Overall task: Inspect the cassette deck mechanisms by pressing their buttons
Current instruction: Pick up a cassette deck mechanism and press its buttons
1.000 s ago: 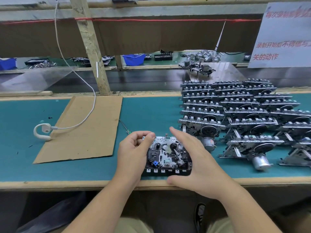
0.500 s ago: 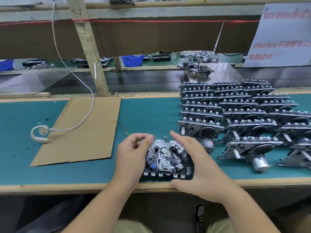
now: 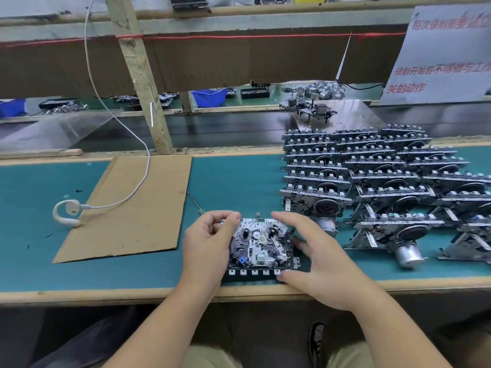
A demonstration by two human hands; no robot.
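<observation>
- Right at the near edge of the teal-green bench mat [image 3: 239, 181], a flat metal cassette deck mechanism [image 3: 261, 245] with black spindles, a small blue part and a row of pale square buttons along its front lies face-up between both hands.
- Left hand [image 3: 206, 245] grips the mechanism's left side, fingers curled over the top-left corner, thumb tucked against the plate.
- Right hand [image 3: 318, 257] clasps the right side: index finger arched over the top-right corner, thumb pressing at the right end of the button row, the other fingers curled against the right edge.
- Just to the right and behind, overlapping rows of matching grey cassette mechanisms [image 3: 372, 168] stand stacked on edge, silver cylindrical motors poking out of the nearest ones.
- Off to the left, a flat sheet of brown cardboard [image 3: 127, 208] lies on the mat, well apart from the hands.
- Across it runs a white cable to a white ear-hook earpiece [image 3: 67, 212] resting at the cardboard's left edge.
- Further back, a blue plastic bin [image 3: 208, 96] sits on the rear shelf.
- Top right, a white sign with red characters [image 3: 438, 54] leans against the back.
</observation>
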